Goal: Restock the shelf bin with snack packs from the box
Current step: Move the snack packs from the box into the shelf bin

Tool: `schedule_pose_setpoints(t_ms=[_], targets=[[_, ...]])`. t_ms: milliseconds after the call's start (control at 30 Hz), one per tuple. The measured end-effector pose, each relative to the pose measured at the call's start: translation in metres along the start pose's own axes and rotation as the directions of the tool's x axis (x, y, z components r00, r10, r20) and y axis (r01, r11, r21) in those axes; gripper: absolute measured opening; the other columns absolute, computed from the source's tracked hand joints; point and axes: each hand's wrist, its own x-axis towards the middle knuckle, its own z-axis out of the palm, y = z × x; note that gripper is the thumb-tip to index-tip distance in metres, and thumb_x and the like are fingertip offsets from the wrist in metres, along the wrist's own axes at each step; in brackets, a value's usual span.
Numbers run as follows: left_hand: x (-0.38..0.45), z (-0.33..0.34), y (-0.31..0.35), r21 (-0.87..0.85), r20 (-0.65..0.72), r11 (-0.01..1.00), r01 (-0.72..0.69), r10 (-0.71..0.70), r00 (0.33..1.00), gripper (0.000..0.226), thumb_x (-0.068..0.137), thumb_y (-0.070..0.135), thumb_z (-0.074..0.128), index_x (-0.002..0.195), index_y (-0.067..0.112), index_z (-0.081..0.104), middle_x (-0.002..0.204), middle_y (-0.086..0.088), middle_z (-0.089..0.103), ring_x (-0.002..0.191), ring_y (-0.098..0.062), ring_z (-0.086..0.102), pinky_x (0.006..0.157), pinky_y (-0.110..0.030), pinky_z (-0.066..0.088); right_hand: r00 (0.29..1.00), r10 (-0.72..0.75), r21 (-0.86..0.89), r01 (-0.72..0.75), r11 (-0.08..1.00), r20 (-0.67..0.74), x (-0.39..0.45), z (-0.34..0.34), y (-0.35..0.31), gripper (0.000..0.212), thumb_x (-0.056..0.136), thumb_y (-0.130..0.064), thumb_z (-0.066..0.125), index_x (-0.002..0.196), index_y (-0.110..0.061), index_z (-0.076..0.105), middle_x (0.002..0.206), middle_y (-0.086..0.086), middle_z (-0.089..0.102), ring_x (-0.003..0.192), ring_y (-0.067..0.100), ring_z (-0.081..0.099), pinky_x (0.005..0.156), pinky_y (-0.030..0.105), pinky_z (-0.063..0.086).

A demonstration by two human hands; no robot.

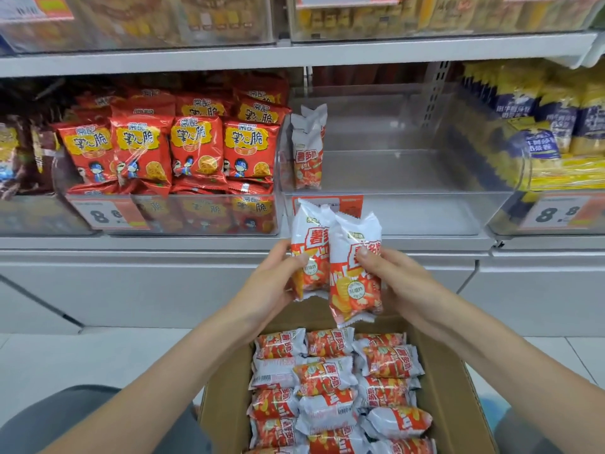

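Holding packs [337, 260] below bin rim [393, 195]

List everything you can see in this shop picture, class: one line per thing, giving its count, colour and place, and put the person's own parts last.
held snack packs: two, white and orange-red, upright between both hands, below the clear bin
shelved snack packs: about two, same design, standing at the clear bin's left wall
clear bin: one, transparent, middle shelf, mostly bare
cardboard box: one, brown, bottom centre, open
boxed snack packs: many, white and orange-red, lying inside the box
red snack bags: many, red and yellow, bin left of the clear one
yellow and blue packs: several, bin at right
price tags: several, white and orange, bin fronts
left hand: fingers grip the left pack
right hand: fingers grip the right pack
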Motion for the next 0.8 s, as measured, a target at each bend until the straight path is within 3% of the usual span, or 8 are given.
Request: schedule_pose_setpoints(t_ms=[167, 233, 300, 367, 467, 567, 667, 800], targets=[[-0.003, 0.009, -0.006, -0.126, 0.083, 0.991, 0.052, -0.042, 0.996, 0.026, 0.100, 0.019, 0.041, 0.124, 0.022, 0.050, 0.120, -0.003, 0.065, 0.112, -0.021, 0.061, 0.098, -0.042, 0.047, 0.996, -0.093, 0.209, 0.092, 0.974, -0.002, -0.003, 0.008, 0.007, 0.064, 0.052, -0.045, 0.078, 0.104, -0.012, 0.064, 0.100, 0.005, 0.075, 0.090, 0.015, 0.072, 0.070, 0.021, 0.056], [-0.002, 0.011, -0.008, -0.158, 0.102, 0.986, 0.045, -0.029, 0.994, 0.032, 0.094, 0.024, 0.052, 0.126, 0.022, 0.049, 0.119, -0.002, 0.066, 0.111, -0.020, 0.062, 0.094, -0.040, 0.049, 0.993, -0.119, 0.237, 0.117, 0.964, -0.006, -0.002, 0.011, 0.009, 0.076, 0.045, -0.048, 0.086, 0.106, -0.010, 0.063, 0.103, 0.007, 0.074, 0.093, 0.017, 0.071, 0.071, 0.023, 0.056], [-0.004, 0.011, -0.008, -0.110, 0.120, 0.994, 0.004, 0.009, 0.993, 0.059, 0.076, 0.034, 0.066, 0.130, 0.024, 0.043, 0.114, 0.004, 0.068, 0.108, -0.017, 0.064, 0.090, -0.038, 0.051, 0.991, -0.132, 0.265, 0.133, 0.955, -0.022, -0.002, 0.014, 0.010, 0.088, 0.037, -0.051, 0.090, 0.109, -0.009, 0.062, 0.104, 0.008, 0.073, 0.094, 0.019, 0.071, 0.071, 0.026, 0.057], [-0.010, 0.013, -0.008, 0.065, 0.161, 0.996, -0.063, 0.052, 0.986, 0.090, 0.056, 0.038, 0.079, 0.133, 0.028, 0.033, 0.115, 0.008, 0.065, 0.107, -0.012, 0.063, 0.090, -0.033, 0.052, 0.990, -0.136, 0.280, 0.136, 0.950, -0.021, -0.002, 0.016, 0.010, 0.093, 0.036, -0.050, 0.092, 0.114, -0.010, 0.060, 0.107, 0.010, 0.072, 0.096, 0.022, 0.071, 0.070, 0.030, 0.058], [-0.016, 0.018, -0.011, 0.249, 0.157, 0.964, -0.089, 0.051, 0.986, 0.119, 0.041, 0.038, 0.085, 0.136, 0.038, 0.014, 0.120, 0.010, 0.056, 0.107, -0.007, 0.061, 0.091, -0.030, 0.053, 0.989, -0.146, 0.285, 0.142, 0.948, -0.008, -0.001, 0.018, 0.011, 0.092, 0.038, -0.046, 0.092, 0.118, -0.017, 0.057, 0.111, 0.009, 0.071, 0.099, 0.024, 0.069, 0.070, 0.031, 0.058], [-0.015, 0.019, -0.012, 0.265, 0.135, 0.961, -0.084, 0.049, 0.990, 0.115, 0.049, 0.025, 0.087, 0.136, 0.038, 0.014, 0.121, 0.006, 0.057, 0.106, -0.010, 0.063, 0.084, -0.028, 0.055, 0.986, -0.164, 0.214, 0.158, 0.964, 0.009, 0.000, 0.018, 0.011, 0.093, 0.036, -0.047, 0.093, 0.117, -0.021, 0.055, 0.107, 0.005, 0.072, 0.097, 0.020, 0.070, 0.070, 0.027, 0.057], [-0.014, 0.019, -0.012, 0.288, 0.154, 0.955, -0.073, 0.029, 0.988, 0.102, 0.060, 0.016, 0.087, 0.131, 0.038, 0.018, 0.121, 0.004, 0.058, 0.107, -0.012, 0.063, 0.090, -0.032, 0.054, 0.981, -0.185, 0.076, 0.181, 0.981, 0.057, 0.002, 0.016, 0.008, 0.090, 0.032, -0.056, 0.090, 0.111, -0.032, 0.053, 0.099, -0.004, 0.073, 0.092, 0.015, 0.070, 0.071, 0.023, 0.056], [-0.013, 0.018, -0.012, 0.299, 0.186, 0.951, -0.078, 0.022, 0.982, 0.094, 0.065, 0.010, 0.084, 0.131, 0.033, 0.021, 0.118, 0.003, 0.059, 0.105, -0.009, 0.062, 0.091, -0.030, 0.053, 0.975, -0.168, -0.021, 0.173, 0.985, 0.145, 0.004, 0.014, 0.003, 0.103, 0.031, -0.059, 0.089, 0.120, -0.035, 0.043, 0.100, -0.011, 0.073, 0.095, 0.011, 0.069, 0.073, 0.019, 0.054]])
